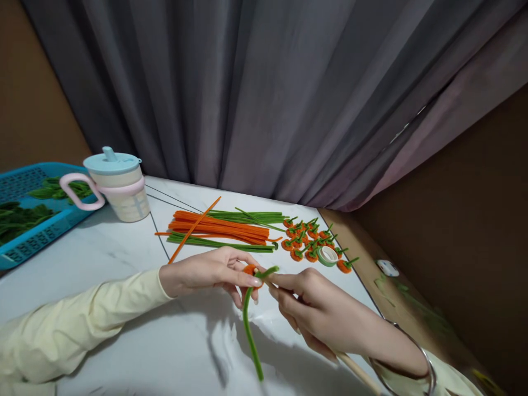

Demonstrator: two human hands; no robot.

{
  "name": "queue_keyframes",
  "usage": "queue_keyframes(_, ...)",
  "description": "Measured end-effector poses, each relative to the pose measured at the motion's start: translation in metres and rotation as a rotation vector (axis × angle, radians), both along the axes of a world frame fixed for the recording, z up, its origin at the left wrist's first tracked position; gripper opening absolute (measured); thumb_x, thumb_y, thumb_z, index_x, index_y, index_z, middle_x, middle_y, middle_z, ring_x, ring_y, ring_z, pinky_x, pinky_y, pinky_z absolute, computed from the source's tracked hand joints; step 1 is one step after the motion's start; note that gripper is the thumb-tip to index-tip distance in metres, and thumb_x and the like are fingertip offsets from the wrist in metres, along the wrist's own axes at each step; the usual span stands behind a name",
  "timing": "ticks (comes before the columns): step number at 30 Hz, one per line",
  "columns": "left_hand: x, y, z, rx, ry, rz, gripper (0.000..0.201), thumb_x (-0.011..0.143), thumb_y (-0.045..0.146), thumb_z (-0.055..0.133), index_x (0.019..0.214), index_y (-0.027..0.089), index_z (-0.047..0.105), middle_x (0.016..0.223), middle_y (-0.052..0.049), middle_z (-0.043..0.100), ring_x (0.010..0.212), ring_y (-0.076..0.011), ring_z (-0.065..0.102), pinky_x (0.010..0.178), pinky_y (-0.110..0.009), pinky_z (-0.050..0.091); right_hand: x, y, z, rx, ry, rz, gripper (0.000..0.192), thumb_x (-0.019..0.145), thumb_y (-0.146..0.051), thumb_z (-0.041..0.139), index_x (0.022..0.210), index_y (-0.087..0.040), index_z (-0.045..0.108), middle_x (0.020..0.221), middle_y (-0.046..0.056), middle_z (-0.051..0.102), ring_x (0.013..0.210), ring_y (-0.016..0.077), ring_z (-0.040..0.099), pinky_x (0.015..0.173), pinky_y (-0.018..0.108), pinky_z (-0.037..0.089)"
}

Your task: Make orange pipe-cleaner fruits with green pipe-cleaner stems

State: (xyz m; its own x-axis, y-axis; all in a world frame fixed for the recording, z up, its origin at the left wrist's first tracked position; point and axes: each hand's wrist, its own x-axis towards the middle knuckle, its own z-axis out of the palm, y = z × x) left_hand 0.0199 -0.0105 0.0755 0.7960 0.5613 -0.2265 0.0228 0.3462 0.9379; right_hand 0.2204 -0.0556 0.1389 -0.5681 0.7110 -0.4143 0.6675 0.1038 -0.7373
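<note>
This looks like a room in a home used as a small craft corner. A white marble-patterned tabletop (103, 247) stands against heavy grey pleated curtains (256, 93) and plain brown walls (474, 220). On it sit a child's spouted cup with a light-blue lid and pink handle (117, 184), a blue perforated plastic basket (28, 212), bundled orange and green fuzzy craft stems (223, 228) and a row of small orange fuzzy pumpkins with green stalks (313, 239).

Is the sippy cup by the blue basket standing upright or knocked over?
Upright: the sippy cup stands on its base on the table, lid and spout on top.
</note>
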Motion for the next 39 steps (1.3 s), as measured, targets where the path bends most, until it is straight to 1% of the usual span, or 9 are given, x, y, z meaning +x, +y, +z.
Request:
queue_keyframes(5, 0.009, -0.006, -0.008, 0.119, -0.093, 0.127, 0.02, 0.082, 0.03, 0.063, 0.095, 0.015, 0.061, 0.078, -0.002, 0.064, 0.071, -0.0124, 0.061, 0.068, -0.026, 0.051, 0.0, 0.0, -0.007, -0.104, 0.103, -0.093, 0.024, 0.094, -0.031, 0.032, 0.084, -0.016, 0.049, 0.036, -0.01, 0.04, 0.024, 0.0056, 0.035, 0.03, 0.015, 0.025)
queue_keyframes(9, 0.015, -0.011, -0.015, 0.018, -0.249, 0.199, 0.02, 0.083, 0.025, 0.062, 0.1, 0.015, 0.06, 0.092, -0.003, 0.062, 0.083, -0.0138, 0.061, 0.082, -0.03, 0.048, 0.0, -0.001, -0.013, -0.086, 0.217, -0.147, 0.03, 0.095, -0.037, 0.03, 0.094, -0.014, 0.049, 0.034, -0.011, 0.041, 0.024, 0.0054, 0.034, 0.034, 0.016, 0.027)
queue_keyframes(15, 0.016, -0.014, -0.012, 0.051, -0.276, 0.286, 0.012, 0.086, 0.024, 0.057, 0.086, 0.013, 0.062, 0.075, 0.001, 0.055, 0.066, -0.0081, 0.052, 0.068, -0.022, 0.045, 0.002, -0.001, -0.014, -0.024, 0.168, -0.142, 0.03, 0.095, -0.036, 0.029, 0.086, -0.015, 0.047, 0.038, -0.01, 0.045, 0.026, 0.0054, 0.037, 0.037, 0.018, 0.032)
queue_keyframes(17, 0.015, -0.013, -0.01, 0.057, -0.254, 0.283, 0.017, 0.087, 0.027, 0.056, 0.079, 0.013, 0.061, 0.072, 0.002, 0.052, 0.064, -0.0083, 0.05, 0.064, -0.022, 0.044, 0.003, 0.002, -0.016, 0.095, 0.092, -0.097, 0.025, 0.095, -0.032, 0.03, 0.087, -0.016, 0.048, 0.04, -0.009, 0.045, 0.028, 0.0064, 0.039, 0.037, 0.018, 0.034)
queue_keyframes(22, 0.013, -0.009, -0.011, 0.025, -0.194, 0.253, 0.023, 0.087, 0.032, 0.055, 0.072, 0.014, 0.057, 0.068, 0.001, 0.053, 0.061, -0.0101, 0.048, 0.061, -0.024, 0.042, 0.003, 0.011, -0.022, 0.647, -0.02, 0.08, 0.014, 0.091, -0.016, 0.036, 0.086, -0.017, 0.049, 0.068, 0.001, 0.059, 0.054, 0.0097, 0.052, 0.053, 0.021, 0.039)
queue_keyframes(24, 0.012, -0.007, -0.012, 0.028, -0.187, 0.228, 0.025, 0.088, 0.035, 0.052, 0.076, 0.014, 0.058, 0.068, 0.0, 0.055, 0.063, -0.0112, 0.051, 0.064, -0.026, 0.042, 0.003, 0.014, -0.022, 0.717, -0.045, 0.145, 0.013, 0.091, -0.012, 0.037, 0.088, -0.017, 0.048, 0.074, 0.002, 0.06, 0.059, 0.0103, 0.053, 0.055, 0.021, 0.039)
queue_keyframes(31, 0.011, -0.004, -0.008, 0.095, -0.156, 0.179, 0.022, 0.089, 0.035, 0.052, 0.089, 0.015, 0.062, 0.08, -0.001, 0.056, 0.067, -0.0107, 0.05, 0.065, -0.025, 0.041, 0.005, 0.015, -0.014, 0.742, -0.247, 0.258, 0.011, 0.089, -0.009, 0.037, 0.089, -0.016, 0.046, 0.062, -0.001, 0.051, 0.046, 0.0091, 0.04, 0.044, 0.022, 0.027)
queue_keyframes(36, 0.01, -0.004, -0.008, 0.2, -0.115, 0.203, 0.026, 0.087, 0.033, 0.055, 0.107, 0.016, 0.059, 0.085, -0.003, 0.06, 0.069, -0.0119, 0.052, 0.067, -0.026, 0.042, 0.005, 0.015, -0.014, 0.696, -0.246, 0.225, 0.012, 0.088, -0.008, 0.037, 0.093, -0.017, 0.044, 0.064, -0.001, 0.051, 0.047, 0.0086, 0.039, 0.045, 0.022, 0.026)
queue_keyframes(39, 0.01, -0.003, -0.011, 0.297, -0.075, 0.206, 0.028, 0.085, 0.031, 0.057, 0.108, 0.016, 0.059, 0.09, -0.004, 0.062, 0.076, -0.0149, 0.056, 0.07, -0.028, 0.044, 0.004, 0.015, -0.012, 0.656, -0.224, 0.198, 0.009, 0.088, -0.01, 0.038, 0.089, -0.018, 0.043, 0.065, -0.001, 0.05, 0.047, 0.0083, 0.038, 0.045, 0.022, 0.026)
